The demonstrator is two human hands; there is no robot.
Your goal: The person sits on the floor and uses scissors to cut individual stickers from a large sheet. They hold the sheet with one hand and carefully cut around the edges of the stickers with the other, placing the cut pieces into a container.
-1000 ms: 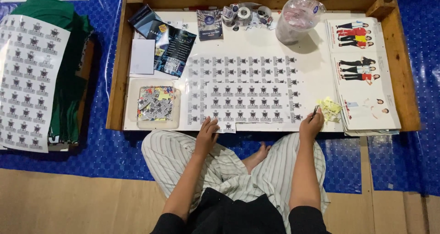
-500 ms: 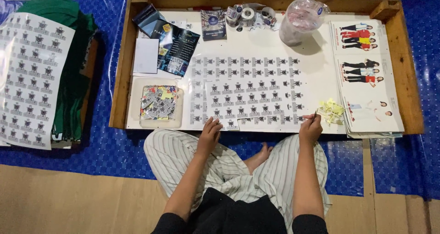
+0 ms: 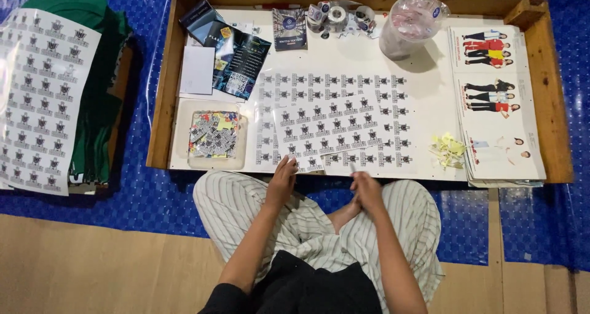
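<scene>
Left hand (image 3: 281, 180): rests at the near edge of the desk (image 3: 424, 105), fingertips touching the near corner of the small sticker sheet (image 3: 322, 129); whether the grip pinches the paper or only presses it, I cannot tell.
Right hand (image 3: 367, 190): hovers just off the near edge, fingers curled together; something thin may be in the grip, too small to tell.
Sticker sheets: two on the desk, the small one lying tilted on top of the large sticker sheet (image 3: 369, 86); one more printed sheet (image 3: 37, 99) lies on the far left, over green cloth (image 3: 92, 74).
Clear tub (image 3: 212, 135): one, near left on the desk, full of cut stickers, just left of the left hand.
Yellow scraps (image 3: 447, 151): one loose heap, to the right of the sheets.
Other things: one plastic jar (image 3: 409, 28) at the far side, a cluster of tape rolls (image 3: 337, 15) beside it, one stack of picture sheets (image 3: 491, 99) on the right, dark leaflets (image 3: 236, 59) far left.
Risk, sheet: the small sheet overhangs the near edge, so a careless pull could slide it off onto the lap or tear a corner.
Risk, scraps: a sweeping forearm could scatter the light heap across the sheets.
</scene>
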